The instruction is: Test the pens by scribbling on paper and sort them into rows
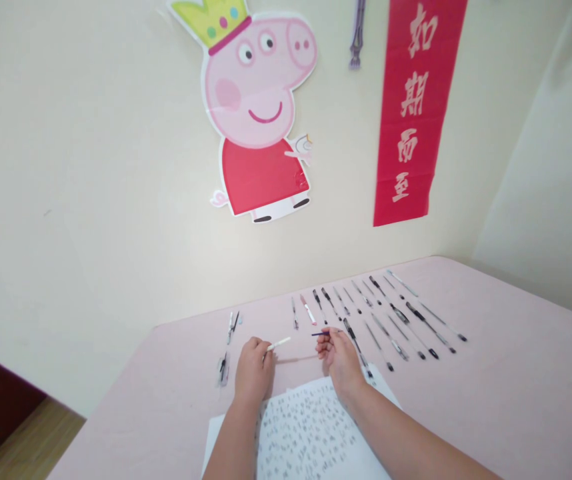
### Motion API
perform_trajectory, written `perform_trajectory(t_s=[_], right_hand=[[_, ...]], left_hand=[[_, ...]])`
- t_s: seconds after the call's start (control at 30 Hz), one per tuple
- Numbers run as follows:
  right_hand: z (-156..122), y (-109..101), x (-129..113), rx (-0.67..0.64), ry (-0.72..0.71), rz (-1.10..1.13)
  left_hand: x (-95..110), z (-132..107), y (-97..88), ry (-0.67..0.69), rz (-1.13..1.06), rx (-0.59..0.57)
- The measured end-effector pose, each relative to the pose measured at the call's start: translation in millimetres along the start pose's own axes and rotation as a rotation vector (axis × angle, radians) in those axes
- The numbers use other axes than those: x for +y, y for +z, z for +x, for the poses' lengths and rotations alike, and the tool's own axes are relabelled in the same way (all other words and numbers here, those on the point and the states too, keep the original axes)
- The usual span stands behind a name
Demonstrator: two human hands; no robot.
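Observation:
My left hand [255,371] is closed around a short white pen piece [280,344] that points right and slightly up. A gap away on the right, my right hand [339,357] pinches a thin dark pen piece [319,333] whose tip points left; whether it is a refill or a slim pen I cannot tell. Both hands are just above the far edge of a sheet of paper [311,427] covered in handwriting. Close beside my right hand lies a black capped pen [357,347]. Left of my left hand are small pen parts [223,369].
Several pens and refills [399,313] lie in rows on the pink tabletop [506,380], right of centre. More pen parts [233,325] lie at the far left. Behind the table, the wall carries a pink pig cutout [261,173] and a red banner [411,160].

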State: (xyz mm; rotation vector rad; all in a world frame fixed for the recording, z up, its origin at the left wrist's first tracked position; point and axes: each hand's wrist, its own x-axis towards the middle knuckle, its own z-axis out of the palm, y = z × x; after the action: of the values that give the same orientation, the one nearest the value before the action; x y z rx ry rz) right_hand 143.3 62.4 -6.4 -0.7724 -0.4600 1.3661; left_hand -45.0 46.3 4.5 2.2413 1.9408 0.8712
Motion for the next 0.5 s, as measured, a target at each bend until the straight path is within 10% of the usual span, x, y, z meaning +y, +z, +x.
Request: perform_trajectory(t_s=[0.5], right_hand=[[-13.0, 3.1, 7.4, -0.318, 0.086, -0.413]], left_hand=[[8.9, 0.4, 4.1, 0.165, 0.096, -0.045]])
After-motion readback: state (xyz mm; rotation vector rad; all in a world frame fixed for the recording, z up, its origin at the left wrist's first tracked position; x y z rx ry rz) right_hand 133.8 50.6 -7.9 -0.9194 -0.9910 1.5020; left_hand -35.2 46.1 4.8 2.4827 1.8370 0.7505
